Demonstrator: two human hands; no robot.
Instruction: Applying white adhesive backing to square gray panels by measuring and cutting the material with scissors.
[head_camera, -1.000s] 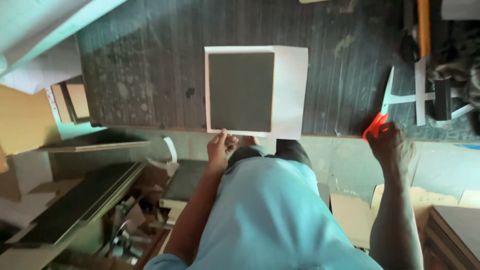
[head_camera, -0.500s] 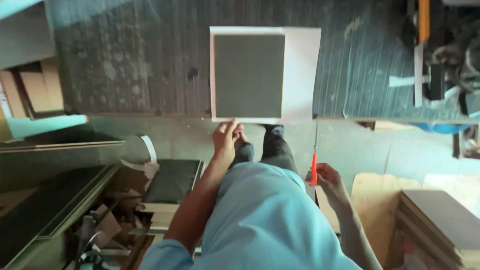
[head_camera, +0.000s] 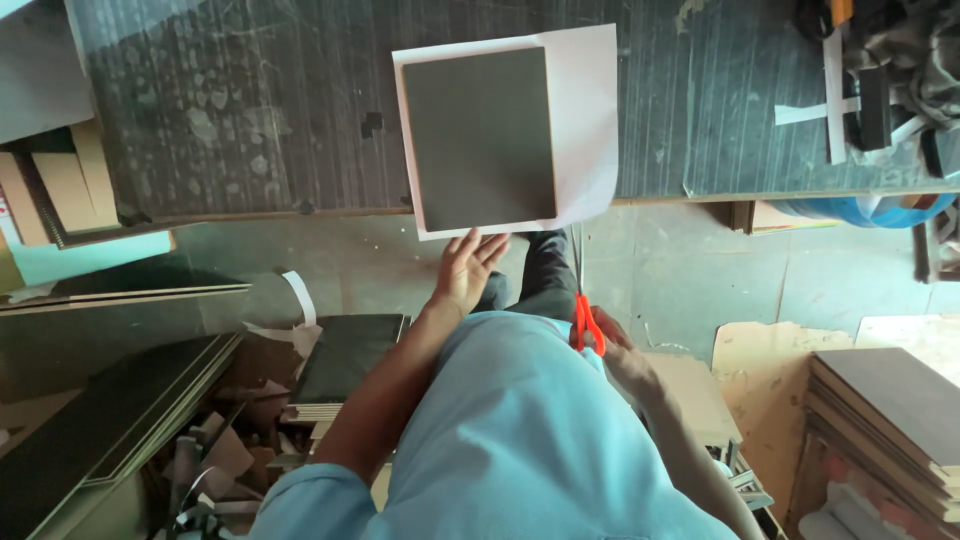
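A dark grey square board (head_camera: 480, 135) lies on a white paper sheet (head_camera: 582, 120) at the near edge of a dark workbench (head_camera: 250, 110). The sheet overhangs the bench edge. My left hand (head_camera: 465, 270) reaches up with fingers spread, its fingertips touching the sheet's near edge under the board. My right hand (head_camera: 612, 345) is lower, beside my body, and holds scissors with orange handles (head_camera: 584, 322); their blades point up toward the sheet. My light blue shirt fills the lower middle of the view.
Tools and white strips (head_camera: 860, 90) sit at the bench's right end. Stacked boards (head_camera: 890, 400) lie on the floor at right. Dark panels and scraps (head_camera: 130, 410) pile up at lower left, with a small dark board stack (head_camera: 345, 360) near my left arm.
My right hand came off the bench at right and moved down and left to my side, bringing the orange-handled scissors. The left hand has stayed at the sheet's near edge.
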